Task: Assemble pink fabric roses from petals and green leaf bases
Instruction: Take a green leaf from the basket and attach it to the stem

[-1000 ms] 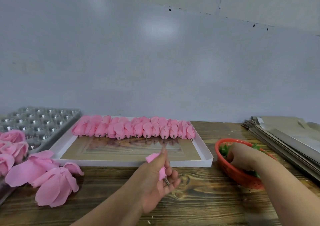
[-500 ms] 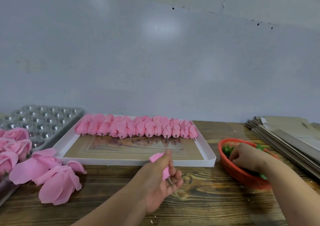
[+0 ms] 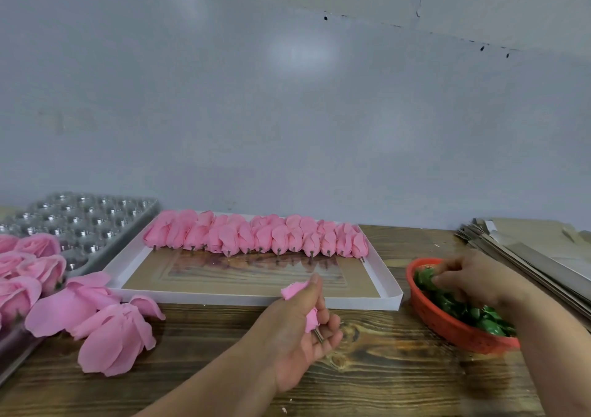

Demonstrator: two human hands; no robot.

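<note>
At a wooden table (image 3: pixel 383 368), a person's left hand (image 3: pixel 300 330) grips a pink rosebud (image 3: pixel 308 316) at 6 o'clock, while the right hand (image 3: pixel 473 277), fingers curled, reaches among green leaf bases (image 3: pixel 463 311) in a red basket (image 3: pixel 447 327) at 3 o'clock; its grasp cannot be made out.

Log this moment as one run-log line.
left hand: grips pink rosebud | right hand: reaching into red basket, at green leaf bases | leaf base: not yet fitted
</note>
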